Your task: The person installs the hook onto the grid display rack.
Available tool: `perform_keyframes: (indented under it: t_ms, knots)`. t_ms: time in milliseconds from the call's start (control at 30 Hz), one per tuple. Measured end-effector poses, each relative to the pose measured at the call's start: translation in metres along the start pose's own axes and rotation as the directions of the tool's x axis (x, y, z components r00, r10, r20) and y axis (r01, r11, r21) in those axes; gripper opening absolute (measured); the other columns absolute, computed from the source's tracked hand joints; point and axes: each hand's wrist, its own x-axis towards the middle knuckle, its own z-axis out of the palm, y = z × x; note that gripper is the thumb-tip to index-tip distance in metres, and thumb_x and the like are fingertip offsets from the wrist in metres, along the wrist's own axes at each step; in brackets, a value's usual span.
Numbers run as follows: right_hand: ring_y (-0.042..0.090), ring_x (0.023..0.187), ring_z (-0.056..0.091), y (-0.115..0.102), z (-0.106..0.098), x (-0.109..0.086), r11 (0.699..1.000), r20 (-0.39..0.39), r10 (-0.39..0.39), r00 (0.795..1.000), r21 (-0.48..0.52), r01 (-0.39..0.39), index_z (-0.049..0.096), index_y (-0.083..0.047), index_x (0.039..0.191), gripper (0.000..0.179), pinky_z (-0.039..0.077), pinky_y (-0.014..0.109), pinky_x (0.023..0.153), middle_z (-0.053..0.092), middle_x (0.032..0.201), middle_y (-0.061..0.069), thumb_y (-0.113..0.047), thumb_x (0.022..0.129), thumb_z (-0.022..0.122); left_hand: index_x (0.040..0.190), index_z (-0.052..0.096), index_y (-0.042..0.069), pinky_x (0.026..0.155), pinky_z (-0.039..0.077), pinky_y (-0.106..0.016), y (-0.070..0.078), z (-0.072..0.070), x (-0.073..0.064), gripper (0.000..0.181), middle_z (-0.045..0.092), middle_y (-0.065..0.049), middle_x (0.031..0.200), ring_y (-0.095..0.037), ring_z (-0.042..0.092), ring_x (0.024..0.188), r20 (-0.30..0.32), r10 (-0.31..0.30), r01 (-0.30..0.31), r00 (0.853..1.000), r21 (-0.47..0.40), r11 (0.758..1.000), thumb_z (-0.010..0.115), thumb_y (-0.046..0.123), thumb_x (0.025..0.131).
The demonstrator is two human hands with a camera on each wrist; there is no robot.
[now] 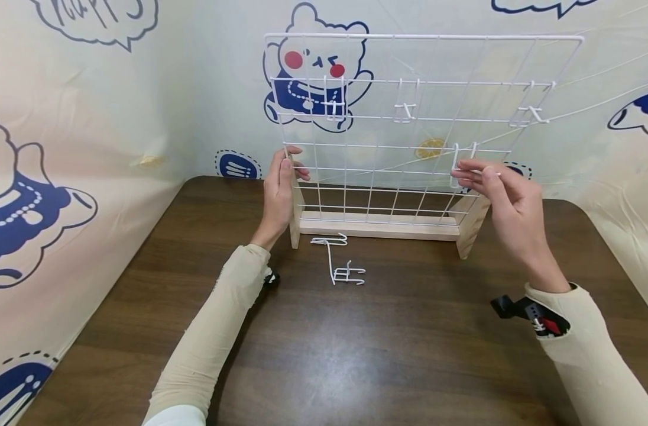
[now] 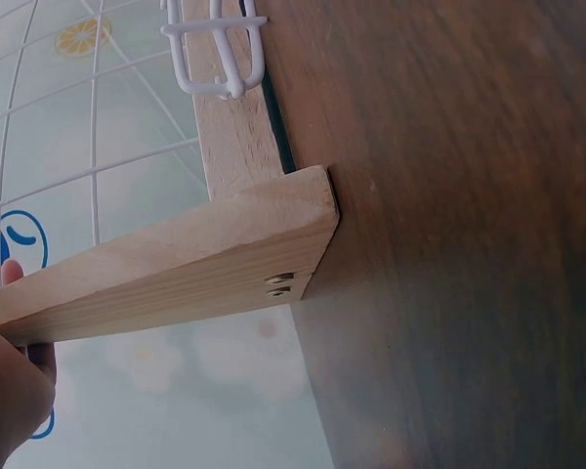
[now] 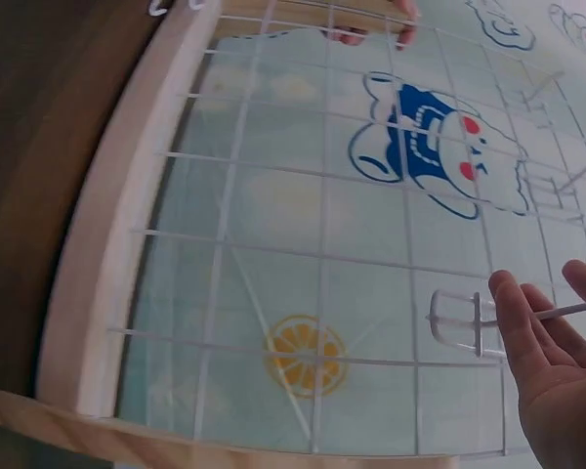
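A white wire grid rack (image 1: 372,170) stands on wooden legs at the back of the table. My left hand (image 1: 277,189) holds its left wooden upright (image 2: 176,264), the fingers behind and the thumb in front. On the grid's lower right hangs a white wire hook (image 3: 454,320), its two top bends over a grid wire. The fingertips of my right hand (image 1: 515,201) pinch this hook around its front prong. Higher on the grid hang three similar hooks: a left one (image 1: 333,109), a middle one (image 1: 406,109) and a right one (image 1: 527,112).
Loose white wire hooks (image 1: 347,273) lie on the brown wooden table (image 1: 345,355) in front of the rack. A wooden crossbar (image 1: 377,228) joins the legs low down. Behind rises a printed cloth backdrop (image 1: 212,77) with cartoon bears.
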Motion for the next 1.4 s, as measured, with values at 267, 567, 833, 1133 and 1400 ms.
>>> perform_keyframes:
  t_ms: [267, 567, 833, 1133, 1400]
  knots:
    - [0.010, 0.126, 0.055, -0.008, 0.012, -0.024, 0.936, 0.111, 0.008, 0.994, -0.350, 0.031, 0.060, 0.004, 0.132, 0.039, 0.045, 0.017, 0.101, 0.054, 0.144, 0.014, 0.007, 0.093, 0.060, 0.126, 0.048, -0.011, 0.089, 0.051, -0.054, -0.001, -0.001, -0.001, 0.032, 0.058, -0.038, 0.096, -0.046, 0.059, 0.087, 0.003, 0.002, -0.002, 1.000, -0.018, 1.000, 0.030, 0.009, 0.108]
    - [0.003, 0.115, 0.062, -0.025, 0.019, -0.037, 0.870, 0.141, -0.123, 0.982, -0.461, 0.175, 0.054, 0.000, 0.140, 0.064, 0.047, 0.013, 0.095, 0.048, 0.150, 0.008, 0.017, 0.080, 0.068, 0.126, 0.047, -0.011, 0.090, 0.050, -0.056, 0.000, -0.003, -0.002, 0.032, 0.058, -0.038, 0.096, -0.047, 0.059, 0.087, -0.005, 0.003, -0.003, 1.000, -0.013, 1.000, 0.030, 0.010, 0.108]
    - [0.007, 0.102, 0.065, -0.019, 0.020, -0.042, 0.859, 0.141, -0.209, 0.968, -0.446, 0.251, 0.059, 0.000, 0.134, 0.051, 0.049, 0.013, 0.089, 0.055, 0.143, 0.010, 0.006, 0.084, 0.066, 0.126, 0.047, -0.013, 0.090, 0.049, -0.058, -0.001, -0.005, 0.000, 0.033, 0.058, -0.037, 0.095, -0.048, 0.059, 0.087, -0.007, 0.004, -0.004, 1.000, -0.017, 1.000, 0.030, 0.010, 0.109]
    - [0.022, 0.103, 0.065, -0.007, 0.040, -0.047, 0.878, 0.200, -0.203, 0.959, -0.397, 0.269, 0.060, 0.001, 0.133, 0.052, 0.050, 0.018, 0.088, 0.057, 0.139, 0.011, 0.009, 0.082, 0.068, 0.125, 0.047, -0.013, 0.089, 0.049, -0.058, -0.003, -0.003, 0.000, 0.033, 0.057, -0.040, 0.094, -0.053, 0.057, 0.087, -0.004, 0.004, -0.004, 1.000, -0.032, 0.999, 0.031, 0.010, 0.108]
    - [0.021, 0.110, 0.060, 0.006, 0.059, -0.049, 0.884, 0.302, -0.114, 0.947, -0.405, 0.235, 0.057, -0.004, 0.136, 0.051, 0.051, 0.023, 0.089, 0.060, 0.133, 0.007, 0.001, 0.087, 0.069, 0.125, 0.047, -0.013, 0.089, 0.049, -0.059, -0.002, 0.000, 0.000, 0.033, 0.057, -0.040, 0.095, -0.051, 0.058, 0.086, -0.003, 0.008, -0.008, 1.000, -0.033, 0.999, 0.030, 0.010, 0.108]
